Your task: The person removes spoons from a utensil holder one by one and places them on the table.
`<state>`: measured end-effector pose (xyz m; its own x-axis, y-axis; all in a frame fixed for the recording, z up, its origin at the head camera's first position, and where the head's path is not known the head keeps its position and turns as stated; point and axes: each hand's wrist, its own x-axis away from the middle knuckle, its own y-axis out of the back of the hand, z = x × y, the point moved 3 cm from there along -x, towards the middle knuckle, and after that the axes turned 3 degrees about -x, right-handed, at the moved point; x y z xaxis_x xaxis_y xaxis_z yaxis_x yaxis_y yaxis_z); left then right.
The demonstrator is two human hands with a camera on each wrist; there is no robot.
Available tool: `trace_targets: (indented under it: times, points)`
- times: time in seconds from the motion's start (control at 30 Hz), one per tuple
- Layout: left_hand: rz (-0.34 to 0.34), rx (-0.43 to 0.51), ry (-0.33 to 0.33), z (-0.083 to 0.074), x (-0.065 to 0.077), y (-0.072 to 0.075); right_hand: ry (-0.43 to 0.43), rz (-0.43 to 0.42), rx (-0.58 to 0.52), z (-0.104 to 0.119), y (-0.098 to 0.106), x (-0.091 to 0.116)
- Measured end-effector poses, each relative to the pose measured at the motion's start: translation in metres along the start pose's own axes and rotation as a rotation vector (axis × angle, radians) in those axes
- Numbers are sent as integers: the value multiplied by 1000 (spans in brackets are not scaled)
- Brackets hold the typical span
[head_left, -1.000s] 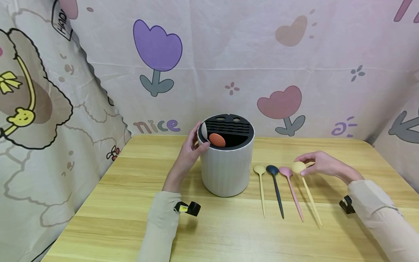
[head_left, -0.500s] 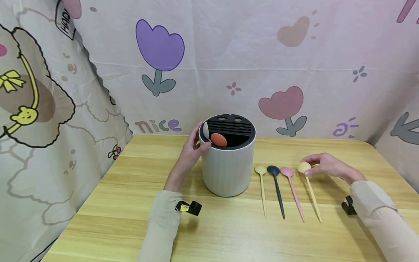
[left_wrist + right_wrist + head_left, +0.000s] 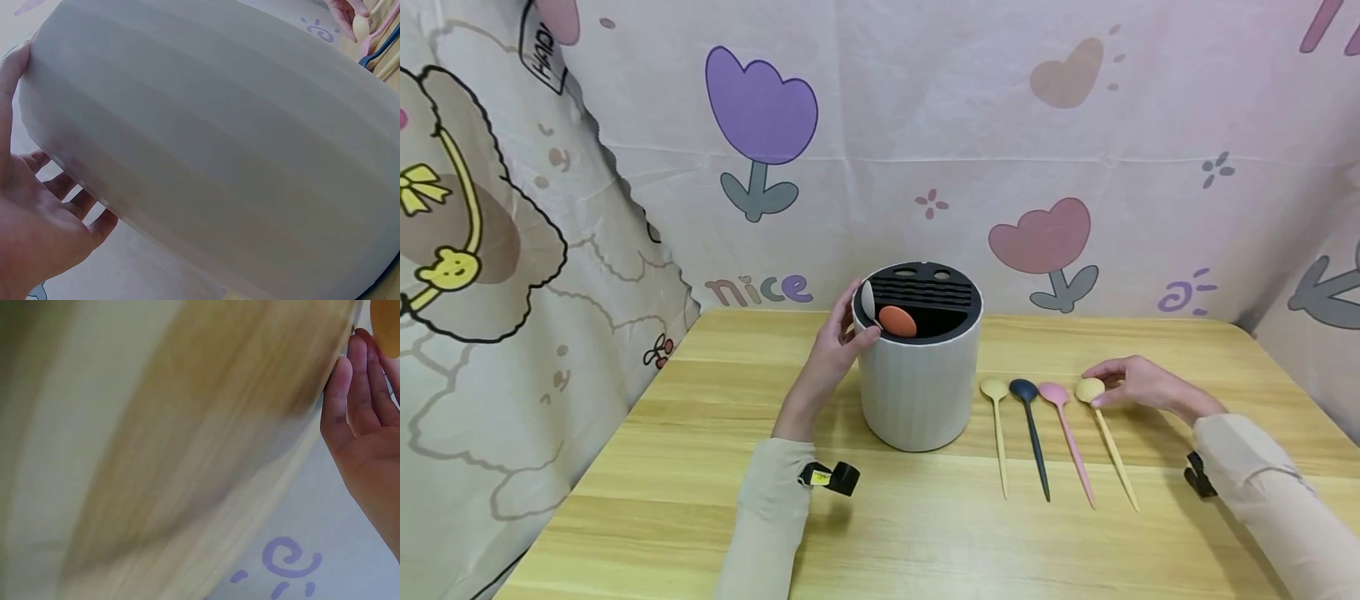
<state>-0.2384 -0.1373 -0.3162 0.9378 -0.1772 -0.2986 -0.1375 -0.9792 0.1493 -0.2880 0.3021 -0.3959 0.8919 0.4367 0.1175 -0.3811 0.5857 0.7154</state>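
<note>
A white ribbed utensil holder (image 3: pixel 917 392) with a black slotted lid stands on the table. My left hand (image 3: pixel 833 350) grips its left side, thumb at the rim and fingers round the wall, as the left wrist view also shows. Out to the right, my right hand (image 3: pixel 1142 385) pinches the bowl of a pale yellow spoon (image 3: pixel 1115 450) between thumb and fingers; its handle slants toward me. To its left lie a pink spoon (image 3: pixel 1075 446), a dark blue spoon (image 3: pixel 1036 446) and another pale yellow spoon (image 3: pixel 1000 442), side by side.
An orange utensil head (image 3: pixel 897 322) and a whitish one (image 3: pixel 868 300) stick out of the holder's large opening. Behind the wooden table (image 3: pixel 685 467) hangs a printed cloth (image 3: pixel 895 100), with more cloth at the left side.
The spoon in my right hand has shifted slightly and come down into line with the other spoons. My left hand keeps its hold on the utensil holder.
</note>
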Motion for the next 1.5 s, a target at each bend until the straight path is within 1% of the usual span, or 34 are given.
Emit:
trace_targets:
  times: [0.23, 0.47, 0.6, 0.77, 1.03, 1.27, 1.5]
  points:
    - [1, 7, -3, -1, 1, 0, -9, -4, 5, 3, -3, -1]
    - [-4, 5, 13, 0, 1, 0, 7, 9, -3, 4, -5, -2]
    - [-1, 4, 10, 1, 0, 0, -4, 6, -15, 5, -7, -3]
    - [3, 0, 1, 1, 0, 0, 11, 11, -42, 6, -8, -4]
    - [1, -11, 5, 1, 0, 0, -3, 43, -51, 3, -7, -2]
    - [3, -4, 1, 0, 0, 0, -56, 83, -136, 1, -3, 2]
    - [-1, -2, 8, 0, 0, 0, -38, 113, -122, 7, -2, 5]
